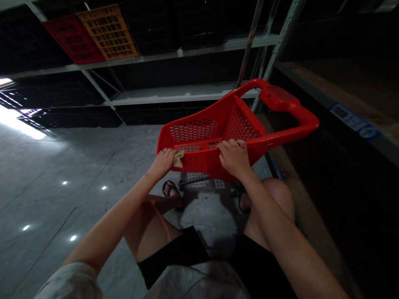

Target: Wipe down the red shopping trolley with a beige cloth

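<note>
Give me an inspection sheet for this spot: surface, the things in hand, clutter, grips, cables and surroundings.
Surface: glossy grey floor, light spots reflected in it.
Job's things: red basket, tilted, with a metal frame below it; tan cloth at its near rim.
Clutter: nothing seen.
Grips: left hand holds the cloth against the rim; right hand curls its fingers over the same rim.
Cables: nothing seen.
Surroundings: dim metal shelving; red crate and orange crate up top; blue label on the right shelf edge.
</note>
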A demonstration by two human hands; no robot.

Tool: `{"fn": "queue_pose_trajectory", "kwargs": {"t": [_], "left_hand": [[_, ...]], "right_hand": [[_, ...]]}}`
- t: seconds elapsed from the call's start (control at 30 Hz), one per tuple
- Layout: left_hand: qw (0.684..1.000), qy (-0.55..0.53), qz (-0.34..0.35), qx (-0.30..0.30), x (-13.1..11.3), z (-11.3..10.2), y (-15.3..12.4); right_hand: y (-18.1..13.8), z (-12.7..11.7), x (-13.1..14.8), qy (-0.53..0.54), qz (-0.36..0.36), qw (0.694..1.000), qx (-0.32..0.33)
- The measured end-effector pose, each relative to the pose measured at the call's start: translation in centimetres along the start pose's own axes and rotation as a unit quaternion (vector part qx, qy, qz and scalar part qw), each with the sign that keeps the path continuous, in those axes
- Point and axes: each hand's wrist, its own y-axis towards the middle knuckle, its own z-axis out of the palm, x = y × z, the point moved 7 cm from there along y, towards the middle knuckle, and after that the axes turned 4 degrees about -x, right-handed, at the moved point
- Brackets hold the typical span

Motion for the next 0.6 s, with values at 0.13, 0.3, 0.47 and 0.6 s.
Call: {"fn": "queue_pose_trajectory", "kwargs": {"t": [0.13,0.3,0.47,0.6], "left_hand": [[0.999,-0.037,0.031,-0.006,-8.4,-0.9,6.0],[0.998,-0.065,0.006,0.005,-12.0,-2.0,9.1],[0.998,-0.055,-0.028,0.03,-5.6,-1.3,4.2],[0.992,-0.079,-0.074,0.065,-0.2,-1.1,0.0]], "right_hand": [[-0.3,0.0,-0.3,0.002,-0.007,1.0,0.007],[-0.6,0.0,-0.7,0.004,-0.013,0.999,0.032],[-0.5,0.1,-0.2,0.022,-0.007,0.998,0.05],[-1.2,-1.5,-0.5,0.051,-0.036,0.997,0.044]]}}
